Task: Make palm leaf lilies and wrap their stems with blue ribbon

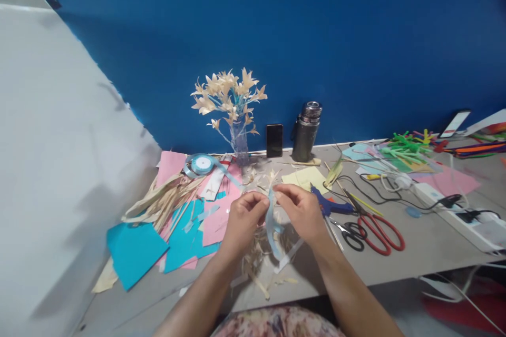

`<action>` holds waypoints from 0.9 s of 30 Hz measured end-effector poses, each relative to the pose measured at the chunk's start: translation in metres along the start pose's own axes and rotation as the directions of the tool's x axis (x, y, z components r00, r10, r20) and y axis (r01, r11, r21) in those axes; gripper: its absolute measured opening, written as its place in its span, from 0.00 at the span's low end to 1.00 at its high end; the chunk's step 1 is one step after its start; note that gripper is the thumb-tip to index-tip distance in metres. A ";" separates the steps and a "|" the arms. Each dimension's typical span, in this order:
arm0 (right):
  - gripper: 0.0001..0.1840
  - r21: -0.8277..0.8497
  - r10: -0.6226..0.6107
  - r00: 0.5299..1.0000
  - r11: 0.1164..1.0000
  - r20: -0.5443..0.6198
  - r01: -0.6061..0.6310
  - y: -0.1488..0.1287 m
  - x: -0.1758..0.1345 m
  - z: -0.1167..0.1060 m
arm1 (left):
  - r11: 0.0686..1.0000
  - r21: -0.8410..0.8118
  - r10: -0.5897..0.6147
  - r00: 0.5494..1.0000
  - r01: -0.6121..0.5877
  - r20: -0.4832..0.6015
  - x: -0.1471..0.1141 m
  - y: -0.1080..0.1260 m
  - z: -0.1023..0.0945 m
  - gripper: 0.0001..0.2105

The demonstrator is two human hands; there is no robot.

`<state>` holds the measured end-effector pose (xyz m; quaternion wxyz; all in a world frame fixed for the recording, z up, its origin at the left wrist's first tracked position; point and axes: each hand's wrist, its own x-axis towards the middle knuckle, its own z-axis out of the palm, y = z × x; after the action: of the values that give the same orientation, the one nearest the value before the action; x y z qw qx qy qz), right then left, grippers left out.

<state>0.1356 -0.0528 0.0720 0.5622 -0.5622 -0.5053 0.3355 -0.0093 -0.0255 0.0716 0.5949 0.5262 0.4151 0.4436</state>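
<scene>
Over the middle of the table, my left hand [244,218] and my right hand [302,210] are close together, both pinching with thumb and forefinger. A light blue ribbon [270,226] hangs down between them, its upper part at my left fingertips. Just above the fingers a small pale husk flower [272,178] points upward, its lower end at my right fingertips. The exact grip on the flower's stem is hidden by the fingers. Beneath the hands lie dry husk scraps [256,260] and a whitish strip [288,257].
A vase [239,142] of husk flowers, a phone [274,140] and a thermos [306,131] stand by the wall. Left are a ribbon roll [203,164], husks [174,200] and blue paper [136,250]. Right are a glue gun [330,204], red-handled scissors [381,234] and a power strip [454,216].
</scene>
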 end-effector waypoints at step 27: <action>0.17 -0.479 -0.120 0.988 0.876 -0.093 0.061 0.030 0.005 -0.065 | 0.978 -0.106 -0.160 0.971 0.180 0.176 0.003 -0.017 -0.012 0.16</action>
<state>0.2041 -0.0628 0.0535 0.4517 -0.6776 -0.5631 0.1405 -0.0185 -0.0201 0.0537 0.6944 0.4867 0.3798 0.3697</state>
